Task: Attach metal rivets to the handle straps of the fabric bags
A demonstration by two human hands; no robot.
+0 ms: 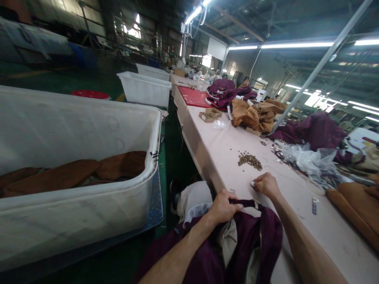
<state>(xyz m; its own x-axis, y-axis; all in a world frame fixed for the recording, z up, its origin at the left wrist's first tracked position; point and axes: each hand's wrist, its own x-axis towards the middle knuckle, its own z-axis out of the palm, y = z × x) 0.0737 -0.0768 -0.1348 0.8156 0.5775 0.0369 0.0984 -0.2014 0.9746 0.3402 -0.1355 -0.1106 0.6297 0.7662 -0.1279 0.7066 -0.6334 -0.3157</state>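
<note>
A dark purple garment (271, 232) with a beige lining lies over my lap and the near table edge. Wrapped round its upper edge is my left hand (223, 207). My right hand (266, 184) is just beyond the garment, above the tabletop, its fingers pinched on a small white object (252, 184) too small to identify. A loose pile of small brass-coloured metal pieces (250, 161) lies on the table a little beyond my right hand.
The long table (213, 146) bears brown garments (251, 114), purple garments (225, 92), an open cardboard box (211, 115) and clear plastic (310, 159). A large white bin (77, 201) with brown cloth stands at the left. A metal pole (322, 65) slants at the right.
</note>
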